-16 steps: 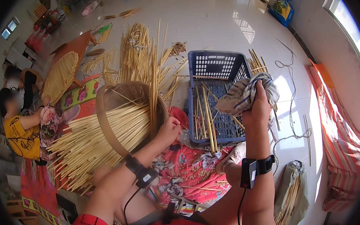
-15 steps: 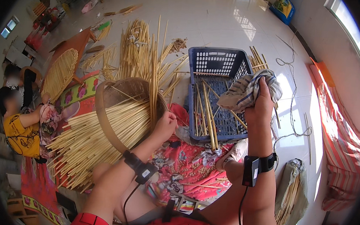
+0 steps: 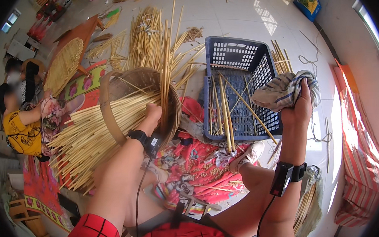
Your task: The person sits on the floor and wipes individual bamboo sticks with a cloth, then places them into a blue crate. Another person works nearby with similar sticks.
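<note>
At centre left, the left hand (image 3: 152,115) clenches bamboo sticks (image 3: 95,133) inside a woven basket frame (image 3: 110,112). Right of it, the raised right hand (image 3: 300,110) grasps a striped cloth (image 3: 280,90) above the blue plastic crate (image 3: 238,60) on the floor (image 3: 233,15).

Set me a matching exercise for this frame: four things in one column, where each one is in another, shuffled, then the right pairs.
Things:
1. striped cloth
2. woven basket
3. blue crate
4. woven fan

Places:
A. on the floor, with a few sticks inside
B. gripped in the right hand
C. far left, beside another person
D. held by the left hand, with sticks jutting out

Pairs: 1-B, 2-D, 3-A, 4-C
</note>
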Motion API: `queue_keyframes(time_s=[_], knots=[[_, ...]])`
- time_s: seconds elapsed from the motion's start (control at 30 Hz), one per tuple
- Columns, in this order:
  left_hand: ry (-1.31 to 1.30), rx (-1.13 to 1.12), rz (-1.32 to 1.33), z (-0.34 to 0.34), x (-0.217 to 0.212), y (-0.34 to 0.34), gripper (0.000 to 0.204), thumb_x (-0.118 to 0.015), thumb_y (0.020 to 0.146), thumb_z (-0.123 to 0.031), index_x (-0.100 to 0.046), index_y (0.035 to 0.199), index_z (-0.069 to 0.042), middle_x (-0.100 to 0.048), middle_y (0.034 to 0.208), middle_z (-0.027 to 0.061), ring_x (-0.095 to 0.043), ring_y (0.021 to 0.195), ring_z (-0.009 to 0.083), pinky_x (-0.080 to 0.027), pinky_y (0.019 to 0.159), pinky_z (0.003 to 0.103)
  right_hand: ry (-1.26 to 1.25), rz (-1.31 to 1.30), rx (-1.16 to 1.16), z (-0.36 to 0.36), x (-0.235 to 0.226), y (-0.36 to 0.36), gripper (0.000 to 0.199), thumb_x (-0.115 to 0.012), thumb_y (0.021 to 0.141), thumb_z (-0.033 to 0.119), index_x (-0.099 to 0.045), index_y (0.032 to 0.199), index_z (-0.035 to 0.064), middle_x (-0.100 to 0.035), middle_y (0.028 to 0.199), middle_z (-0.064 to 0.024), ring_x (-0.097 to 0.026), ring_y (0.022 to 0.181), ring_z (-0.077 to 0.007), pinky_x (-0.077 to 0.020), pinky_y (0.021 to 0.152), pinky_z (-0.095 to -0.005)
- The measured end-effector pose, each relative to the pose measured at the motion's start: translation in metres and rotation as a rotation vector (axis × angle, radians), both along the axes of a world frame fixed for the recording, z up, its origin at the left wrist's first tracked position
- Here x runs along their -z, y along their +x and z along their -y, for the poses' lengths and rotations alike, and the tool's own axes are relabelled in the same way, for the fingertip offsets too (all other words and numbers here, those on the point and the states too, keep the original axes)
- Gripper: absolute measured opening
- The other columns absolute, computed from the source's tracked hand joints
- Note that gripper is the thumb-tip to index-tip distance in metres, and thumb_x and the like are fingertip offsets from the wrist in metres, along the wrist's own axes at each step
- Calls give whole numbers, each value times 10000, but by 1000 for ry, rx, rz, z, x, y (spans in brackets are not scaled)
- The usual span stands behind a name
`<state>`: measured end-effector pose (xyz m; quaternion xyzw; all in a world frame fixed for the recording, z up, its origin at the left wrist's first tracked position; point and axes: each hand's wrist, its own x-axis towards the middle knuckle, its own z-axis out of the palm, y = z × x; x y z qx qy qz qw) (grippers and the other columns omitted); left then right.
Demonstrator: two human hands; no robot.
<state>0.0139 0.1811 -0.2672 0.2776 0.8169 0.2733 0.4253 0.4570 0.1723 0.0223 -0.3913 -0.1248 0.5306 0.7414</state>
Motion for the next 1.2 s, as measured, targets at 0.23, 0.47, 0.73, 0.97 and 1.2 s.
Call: queue_keyframes(time_s=[0.23,0.47,0.73,0.97,1.2], knots=[[23,32,-106,3,12,28,481,-574,843,-94,-473,1301,9,-551,1273,222,-530,1189,343,-425,974,397,6,16,-4,3,3,7,282,-558,950,255,-569,1104,18,-661,1008,-129,-663,886,-277,-557,799,-443],[9,271,-372,-7,-10,40,297,-612,845,-135,-595,1114,-10,-655,1034,215,-622,983,370,-484,850,428,-21,4,8,2,7,4,293,-591,933,247,-570,1114,18,-666,993,-122,-667,877,-267,-560,796,-434],[91,333,-570,-3,-9,29,191,-593,874,-176,-626,906,10,-661,886,223,-634,846,398,-495,746,461,-17,23,5,3,4,-9,280,-594,930,231,-574,1114,21,-660,1009,-119,-661,887,-259,-557,799,-426],[185,263,-544,-18,-49,17,257,-504,928,-271,-562,907,-21,-644,823,212,-610,803,412,-471,706,470,0,7,-28,1,-3,-25,264,-588,932,214,-575,1109,19,-658,994,-115,-660,867,-246,-563,774,-409],[538,345,-202,-29,-192,47,190,-478,960,-228,-552,923,-56,-558,723,16,-552,661,165,-434,592,314,-40,-9,-113,-3,10,-37,243,-600,925,196,-579,1101,31,-663,986,-101,-665,845,-216,-569,743,-371]])
